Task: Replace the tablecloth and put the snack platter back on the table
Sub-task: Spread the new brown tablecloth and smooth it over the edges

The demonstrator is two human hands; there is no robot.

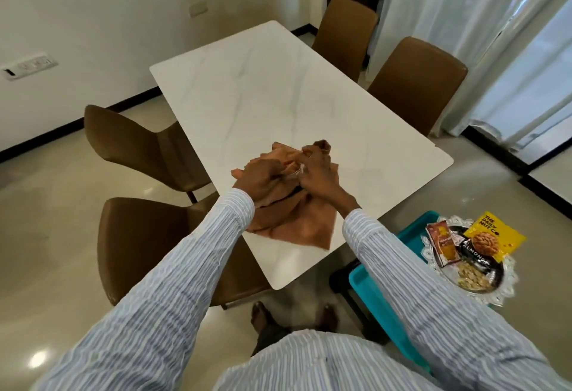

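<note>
Brown leather-look chairs [145,149] stand along the left side of the table, one behind the other, tucked close to its edge; the white marble-patterned table [278,87] runs away from the person toward the far wall, its top bare except at the near end; there a rust-orange tablecloth [297,226] lies bunched and partly folded, one flat corner reaching almost to the near edge; the left hand [260,181], in a striped blue-and-white sleeve [173,282], is closed over a raised fold of the cloth, fingers curled and pinching it; just beside it, nearly touching, the right hand [315,174] also pinches the fabric, lifting a small peak of it at the fingertips; two more brown chairs [418,84] sit on the right side, in front of pale curtains [483,34]; lower right, off the table, a teal tray [411,229] carries the snack platter [507,279], a silvery scalloped dish holding a yellow nut packet [495,235], a dark almond pouch, a small orange sachet and loose nuts.
</note>
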